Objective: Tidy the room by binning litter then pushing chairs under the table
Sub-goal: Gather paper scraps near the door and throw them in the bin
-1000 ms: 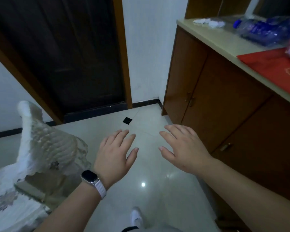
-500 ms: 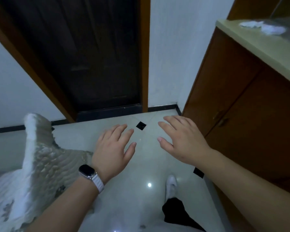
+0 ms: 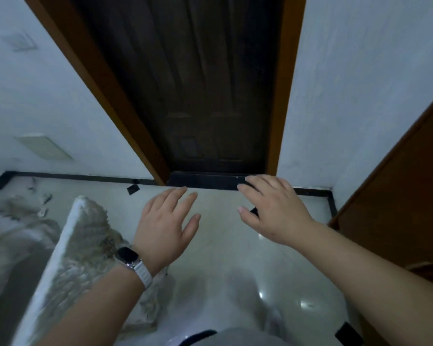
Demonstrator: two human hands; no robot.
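Note:
My left hand (image 3: 166, 222), with a watch on a white strap at the wrist, is held out palm down over the glossy floor with fingers straight and nothing in it. My right hand (image 3: 273, 208) hovers beside it, fingers spread and empty. To the left of my left forearm stands a table corner (image 3: 70, 248) draped with a white lace cloth under clear plastic. Neither hand touches it. No litter, bin or chair shows in this view.
A dark door (image 3: 200, 91) in a brown frame stands straight ahead. A brown wooden cabinet (image 3: 405, 196) lines the right side. White walls with a black skirting (image 3: 73, 176) border the pale tiled floor (image 3: 223, 258). Small scraps (image 3: 44, 202) lie on the floor at far left.
The view has swung left and toward the door; the cabinet top with its bottles and red mat has left the frame. Both hands stay outstretched and empty.

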